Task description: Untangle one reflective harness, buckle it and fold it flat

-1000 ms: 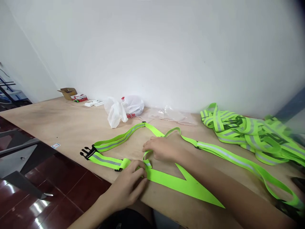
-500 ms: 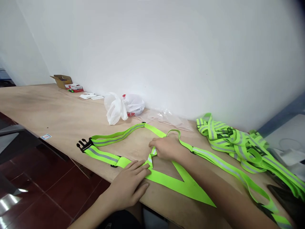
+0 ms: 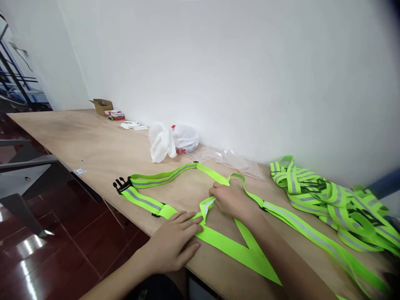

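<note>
A neon-green reflective harness [image 3: 225, 243] with grey stripes lies spread on the table, its straps forming loops and a V that points toward me. My left hand [image 3: 176, 241] rests on a strap near the table's front edge, palm down with the fingers stretched out. To its right, my right hand [image 3: 233, 200] has its fingers closed on a short twisted strap of the harness, whose silvery side shows beside the fingertips. At the far left end of the harness is a black buckle [image 3: 122, 185] with its prongs free. My right hand's fingertips are partly hidden.
A pile of similar green reflective straps [image 3: 331, 204] lies at the right by the wall. Behind the harness are a white plastic bag [image 3: 162, 143] and clear plastic packaging [image 3: 228, 158]. A cardboard box [image 3: 102, 106] stands farther left. The table's front edge runs close to my left hand.
The view has turned somewhat left, so things appear farther right. The twisted strap at my right fingers looks a little wider and more drawn out. My left hand stays on the harness.
</note>
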`<state>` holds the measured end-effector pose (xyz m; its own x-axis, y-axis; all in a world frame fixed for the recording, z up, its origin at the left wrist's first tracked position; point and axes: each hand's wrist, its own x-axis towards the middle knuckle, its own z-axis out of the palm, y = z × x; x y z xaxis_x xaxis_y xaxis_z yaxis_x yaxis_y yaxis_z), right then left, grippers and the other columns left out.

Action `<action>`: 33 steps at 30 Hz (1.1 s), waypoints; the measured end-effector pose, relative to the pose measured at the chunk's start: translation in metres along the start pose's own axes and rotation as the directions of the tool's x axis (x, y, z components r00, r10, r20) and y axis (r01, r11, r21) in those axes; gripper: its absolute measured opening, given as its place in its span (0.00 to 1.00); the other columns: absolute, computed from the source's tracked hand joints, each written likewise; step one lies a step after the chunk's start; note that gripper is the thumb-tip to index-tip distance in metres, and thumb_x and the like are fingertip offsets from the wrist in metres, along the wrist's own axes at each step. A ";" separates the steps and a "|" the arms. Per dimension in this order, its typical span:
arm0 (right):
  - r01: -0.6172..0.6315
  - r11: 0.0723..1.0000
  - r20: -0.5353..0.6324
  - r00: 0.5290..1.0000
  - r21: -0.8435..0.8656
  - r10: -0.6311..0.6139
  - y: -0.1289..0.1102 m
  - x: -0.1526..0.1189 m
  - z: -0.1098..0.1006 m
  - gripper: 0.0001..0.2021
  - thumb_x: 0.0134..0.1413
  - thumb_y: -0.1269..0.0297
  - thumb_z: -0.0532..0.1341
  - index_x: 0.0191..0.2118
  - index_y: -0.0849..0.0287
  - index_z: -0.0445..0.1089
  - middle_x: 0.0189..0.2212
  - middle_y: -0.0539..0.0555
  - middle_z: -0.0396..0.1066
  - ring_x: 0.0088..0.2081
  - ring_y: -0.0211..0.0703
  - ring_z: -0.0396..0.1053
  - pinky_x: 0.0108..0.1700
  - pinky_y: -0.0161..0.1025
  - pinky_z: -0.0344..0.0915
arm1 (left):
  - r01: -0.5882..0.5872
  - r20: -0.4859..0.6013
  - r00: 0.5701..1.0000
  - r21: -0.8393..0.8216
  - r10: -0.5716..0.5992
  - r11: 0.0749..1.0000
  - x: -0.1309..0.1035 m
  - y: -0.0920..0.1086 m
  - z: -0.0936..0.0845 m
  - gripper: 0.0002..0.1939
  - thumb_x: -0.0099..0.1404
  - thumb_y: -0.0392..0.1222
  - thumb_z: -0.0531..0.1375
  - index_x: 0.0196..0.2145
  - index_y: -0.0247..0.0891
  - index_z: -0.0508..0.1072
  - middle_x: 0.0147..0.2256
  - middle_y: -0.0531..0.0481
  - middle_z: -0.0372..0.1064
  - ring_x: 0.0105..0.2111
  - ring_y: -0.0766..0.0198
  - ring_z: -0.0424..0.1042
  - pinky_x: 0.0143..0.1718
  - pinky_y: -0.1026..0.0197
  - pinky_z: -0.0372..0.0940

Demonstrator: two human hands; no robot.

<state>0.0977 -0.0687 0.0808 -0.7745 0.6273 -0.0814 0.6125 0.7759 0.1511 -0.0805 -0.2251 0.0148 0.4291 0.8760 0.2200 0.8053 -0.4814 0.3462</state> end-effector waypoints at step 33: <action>-0.195 0.928 -0.004 0.978 0.318 0.207 0.074 -0.004 0.045 0.16 0.65 0.67 0.54 0.52 0.56 0.75 0.54 0.58 0.72 0.52 0.48 0.70 0.49 0.38 0.63 | -0.024 -0.023 0.999 0.069 0.026 0.997 0.001 -0.001 0.002 0.15 0.72 0.41 0.54 0.55 0.44 0.70 0.62 0.46 0.66 0.64 0.49 0.62 0.63 0.41 0.61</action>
<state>0.1531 -0.0103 0.0482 -0.6316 0.7740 -0.0448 0.7695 0.6189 -0.1574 -0.0801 -0.2235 0.0127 0.4399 0.8626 0.2499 0.8211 -0.4991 0.2771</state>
